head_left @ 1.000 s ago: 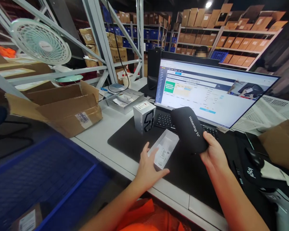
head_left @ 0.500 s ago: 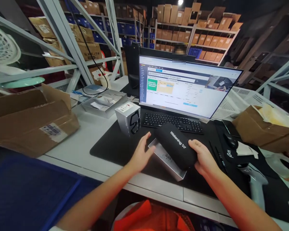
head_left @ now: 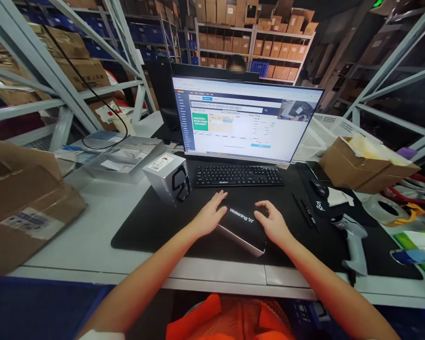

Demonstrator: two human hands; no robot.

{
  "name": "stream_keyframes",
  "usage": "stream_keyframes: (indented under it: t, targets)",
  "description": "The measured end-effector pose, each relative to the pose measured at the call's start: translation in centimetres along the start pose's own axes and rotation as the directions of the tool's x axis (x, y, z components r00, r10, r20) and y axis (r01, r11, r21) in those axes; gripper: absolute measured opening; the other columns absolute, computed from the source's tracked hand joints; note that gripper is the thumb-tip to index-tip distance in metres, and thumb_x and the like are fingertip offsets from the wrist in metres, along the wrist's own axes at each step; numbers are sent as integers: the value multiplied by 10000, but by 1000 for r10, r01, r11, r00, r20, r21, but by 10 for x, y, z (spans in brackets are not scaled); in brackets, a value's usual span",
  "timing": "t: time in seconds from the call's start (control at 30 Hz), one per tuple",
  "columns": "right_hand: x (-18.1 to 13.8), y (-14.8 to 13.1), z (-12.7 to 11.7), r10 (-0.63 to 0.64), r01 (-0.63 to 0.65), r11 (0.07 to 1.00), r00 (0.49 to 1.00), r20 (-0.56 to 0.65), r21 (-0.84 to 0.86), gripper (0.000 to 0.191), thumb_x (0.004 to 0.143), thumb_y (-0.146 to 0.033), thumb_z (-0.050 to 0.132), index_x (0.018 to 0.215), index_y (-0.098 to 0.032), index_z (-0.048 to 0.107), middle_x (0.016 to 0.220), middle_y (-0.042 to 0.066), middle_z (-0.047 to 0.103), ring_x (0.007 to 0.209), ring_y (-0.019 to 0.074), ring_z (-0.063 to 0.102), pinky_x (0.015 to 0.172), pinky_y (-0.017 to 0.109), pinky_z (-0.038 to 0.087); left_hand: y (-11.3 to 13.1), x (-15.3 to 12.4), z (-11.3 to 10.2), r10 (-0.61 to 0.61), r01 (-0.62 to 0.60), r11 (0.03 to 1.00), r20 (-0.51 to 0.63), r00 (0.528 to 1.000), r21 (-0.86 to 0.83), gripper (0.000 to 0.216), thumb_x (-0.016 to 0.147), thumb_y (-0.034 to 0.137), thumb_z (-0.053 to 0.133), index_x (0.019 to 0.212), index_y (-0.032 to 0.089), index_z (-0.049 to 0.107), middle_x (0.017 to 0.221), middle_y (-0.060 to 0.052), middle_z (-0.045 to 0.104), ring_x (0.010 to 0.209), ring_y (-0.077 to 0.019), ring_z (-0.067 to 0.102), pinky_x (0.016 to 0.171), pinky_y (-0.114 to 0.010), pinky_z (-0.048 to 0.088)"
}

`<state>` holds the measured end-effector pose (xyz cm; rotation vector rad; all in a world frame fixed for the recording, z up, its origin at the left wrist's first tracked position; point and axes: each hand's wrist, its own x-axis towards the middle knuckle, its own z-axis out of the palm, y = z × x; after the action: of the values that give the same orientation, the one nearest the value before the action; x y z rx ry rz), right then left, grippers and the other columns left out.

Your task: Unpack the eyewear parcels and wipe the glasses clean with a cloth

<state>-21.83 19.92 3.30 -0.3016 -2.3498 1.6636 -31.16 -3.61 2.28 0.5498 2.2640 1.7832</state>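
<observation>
In the head view, a black pouch (head_left: 241, 218) printed with pale lettering lies in a shallow silver tray (head_left: 241, 240) on the black desk mat (head_left: 156, 222), just in front of the keyboard (head_left: 238, 175). The left hand (head_left: 209, 218) rests against the pouch's left end, its fingers (head_left: 220, 198) stretched out nearly flat and only slightly curled, thumb tucked along the side; it presses or steadies and does not wrap around anything. The right hand (head_left: 273, 223) sits on the pouch's right end with fingers bent loosely over the top edge, touching it without a closed grasp that can be made out. The pouch thus lies between the two palms, its printed face open to view between them. Only the near edge and right corner of the tray show beneath the pouch; how deep the pouch sits in it cannot be told. The underside of both hands is hidden, so whether the thumbs pinch the tray is unclear. To the left of the hands stands a silver box (head_left: 167, 178) with a dark loop drawn on its side, apart from both hands. Behind the keyboard a monitor (head_left: 246, 120) shows a page whose text is too small to read. At the right lie a mouse (head_left: 318, 189) and a grey handheld scanner (head_left: 354, 238). A person's head beyond the monitor is blurred.
</observation>
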Motion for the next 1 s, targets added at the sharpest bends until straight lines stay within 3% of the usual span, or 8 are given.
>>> stream_keyframes:
  t: [0.33,0.5,0.6,0.67,0.73,0.8,0.93,1.0]
  targets:
    - [-69,16,-10,-171,345,711,930,326,-613,678,950,-531,565,1559,-295,384,1713,112,-42,1561,399,54,1191,667,221,-12,-11,-3,72,-83,983,72,995,165,502,904,394,597,1390,269,602,1592,-66,432,1491,-273,378,1272,-483,217]
    - [-69,5,-5,-189,368,547,929,317,-752,747,874,-511,678,1531,-247,440,1666,204,205,1528,437,183,1155,728,204,-7,-10,-4,65,-110,937,144,987,331,526,927,443,554,1407,229,584,1601,-105,411,1479,-288,396,1247,-495,283]
    - [-65,-14,-7,-167,382,498,923,346,-778,716,867,-518,676,1493,-224,490,1533,210,452,1488,444,275,1138,767,169,2,-9,-21,281,-270,883,28,959,383,379,939,419,555,1238,225,688,1489,-109,549,1415,-291,482,1206,-495,353]
    - [-57,-29,-4,-148,406,475,911,384,-781,699,873,-545,660,1471,-213,517,1488,216,502,1473,453,297,1130,779,145,9,-6,-43,569,-403,773,-255,782,489,276,949,358,540,1121,211,699,1421,-109,589,1431,-290,452,1219,-502,318]
    - [-47,-41,6,-118,438,459,892,436,-773,749,854,-571,679,1489,-219,498,1498,233,486,1453,455,333,1128,765,166,13,0,-67,730,-379,674,-494,473,633,306,925,319,562,1195,191,630,1465,-140,515,1483,-300,359,1244,-520,239]
    - [-35,-51,21,-90,465,440,874,477,-768,851,807,-580,733,1532,-242,443,1526,251,444,1423,451,381,1123,739,213,10,9,-87,725,-256,682,-586,361,685,600,852,331,656,1391,143,469,1573,-212,341,1528,-329,248,1257,-532,168]
    - [-21,-56,43,-88,459,448,876,473,-767,926,760,-502,794,1562,-271,393,1441,241,511,1233,406,559,1014,600,439,-9,24,-101,468,-27,826,-658,590,563,1170,644,316,851,1558,77,160,1655,-290,42,1569,-383,16,1270,-529,76]
    - [-21,-53,40,-127,464,493,875,467,-736,870,770,-455,784,1545,-290,424,1387,215,546,1185,378,587,961,528,493,-16,27,-102,326,26,903,-724,608,428,1226,622,261,866,1574,85,112,1658,-284,68,1570,-372,44,1276,-510,78]
